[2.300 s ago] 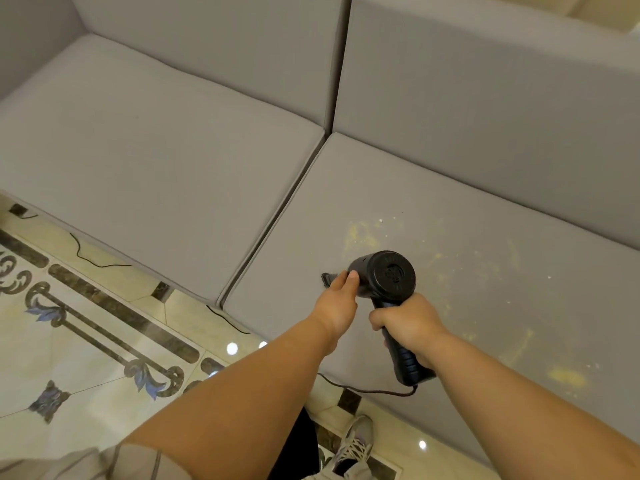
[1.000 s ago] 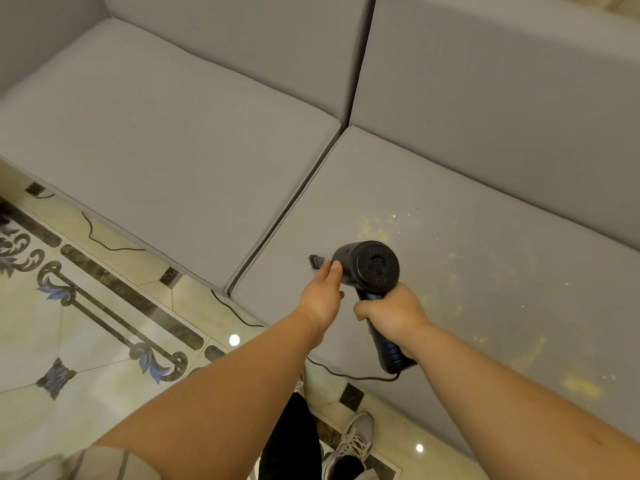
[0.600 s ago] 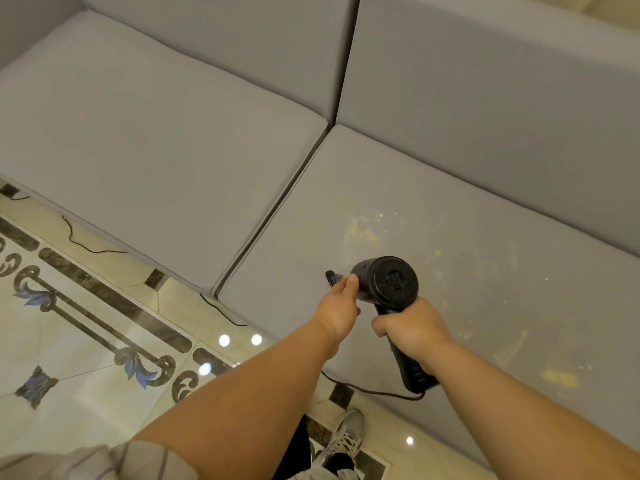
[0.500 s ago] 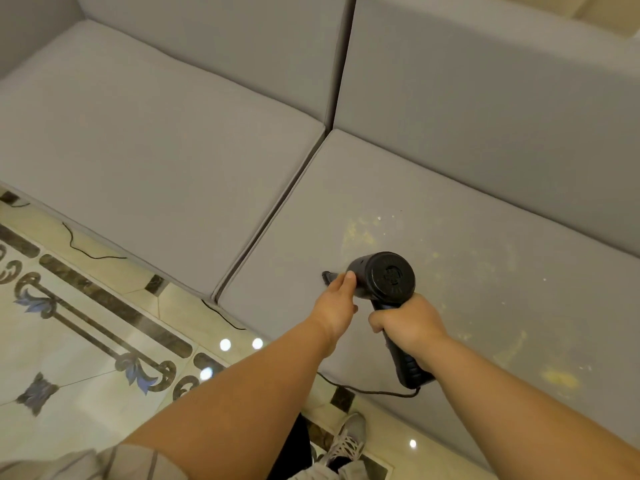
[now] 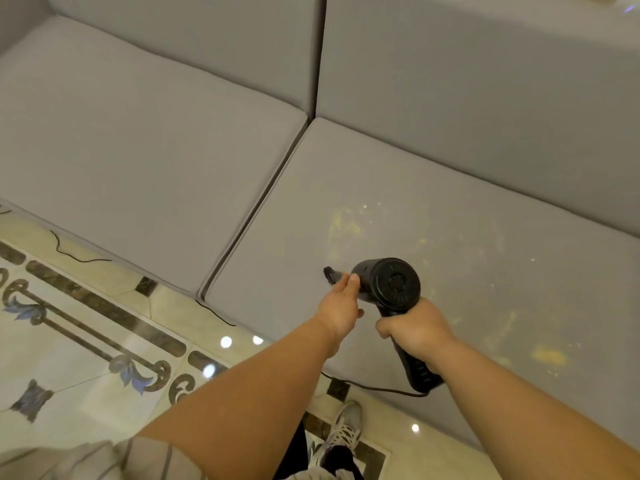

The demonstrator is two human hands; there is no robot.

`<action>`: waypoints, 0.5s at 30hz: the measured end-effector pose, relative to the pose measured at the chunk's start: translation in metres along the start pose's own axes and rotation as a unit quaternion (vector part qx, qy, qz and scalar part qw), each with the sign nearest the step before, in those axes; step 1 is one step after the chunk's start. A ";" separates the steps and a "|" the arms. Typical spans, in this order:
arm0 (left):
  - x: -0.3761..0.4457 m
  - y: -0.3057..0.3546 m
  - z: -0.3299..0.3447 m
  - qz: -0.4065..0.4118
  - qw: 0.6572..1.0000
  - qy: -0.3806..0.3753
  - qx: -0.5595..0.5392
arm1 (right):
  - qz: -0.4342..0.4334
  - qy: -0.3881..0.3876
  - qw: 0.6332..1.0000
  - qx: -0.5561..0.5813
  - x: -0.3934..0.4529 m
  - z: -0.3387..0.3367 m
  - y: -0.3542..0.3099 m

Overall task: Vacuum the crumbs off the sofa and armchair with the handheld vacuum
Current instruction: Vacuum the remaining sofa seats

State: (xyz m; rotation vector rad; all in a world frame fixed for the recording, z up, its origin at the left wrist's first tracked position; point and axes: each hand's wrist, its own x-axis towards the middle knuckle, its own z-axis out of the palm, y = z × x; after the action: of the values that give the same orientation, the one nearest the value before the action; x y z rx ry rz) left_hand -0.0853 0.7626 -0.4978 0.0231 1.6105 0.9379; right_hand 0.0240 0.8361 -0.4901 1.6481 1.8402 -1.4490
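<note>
A black handheld vacuum [image 5: 393, 284] hovers on the right seat cushion [image 5: 433, 188] of a grey sofa, its small brush nozzle [image 5: 329, 273] touching the fabric. My right hand [image 5: 414, 329] grips the vacuum's handle. My left hand [image 5: 339, 308] holds the barrel just behind the nozzle, thumb on top. Yellow crumbs [image 5: 346, 225] are scattered on that cushion beyond the nozzle, and more crumbs [image 5: 549, 356] lie to the right of my right arm.
The left seat cushion [image 5: 138, 150] shows no crumbs. A seam [image 5: 256, 216] divides the two cushions. The vacuum's black cord [image 5: 374, 388] trails down over the patterned tile floor [image 5: 86, 341]. My shoe [image 5: 343, 431] stands by the sofa's front edge.
The vacuum and both hands have stayed almost in place on the right cushion, sliding only slightly back and forth; both holds are the same. The view has shifted a little.
</note>
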 end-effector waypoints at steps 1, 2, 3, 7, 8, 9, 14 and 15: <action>-0.001 0.000 0.006 -0.003 1.000 -0.001 0.000 | 0.000 0.000 1.000 0.002 -0.001 -0.004 0.003; -0.003 0.001 0.010 -0.007 1.000 -0.002 0.001 | 0.001 0.000 1.000 0.003 -0.002 -0.008 0.005; -0.004 0.002 0.014 -0.010 1.000 -0.001 0.002 | 0.001 0.000 1.000 0.003 -0.003 -0.011 0.007; -0.010 0.007 0.020 -0.008 1.000 0.001 0.006 | -0.005 0.000 1.000 0.027 -0.006 -0.016 0.008; -0.010 0.011 0.020 -0.002 1.000 0.002 0.005 | -0.008 0.004 0.999 0.035 -0.006 -0.017 0.007; -0.010 0.015 0.019 0.004 1.000 0.002 0.003 | -0.012 0.009 0.999 0.045 -0.005 -0.018 0.004; 0.002 0.045 0.010 0.044 0.999 0.002 -0.015 | -0.028 0.040 0.994 0.094 0.012 -0.021 -0.029; 0.007 0.052 0.007 0.050 0.999 0.003 -0.018 | -0.031 0.044 0.993 0.100 0.018 -0.021 -0.038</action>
State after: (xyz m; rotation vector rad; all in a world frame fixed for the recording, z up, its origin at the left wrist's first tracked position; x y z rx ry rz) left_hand -0.1056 0.8053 -0.4735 0.0771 1.6090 1.0448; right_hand -0.0057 0.8693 -0.4753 1.7887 1.8600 -1.6599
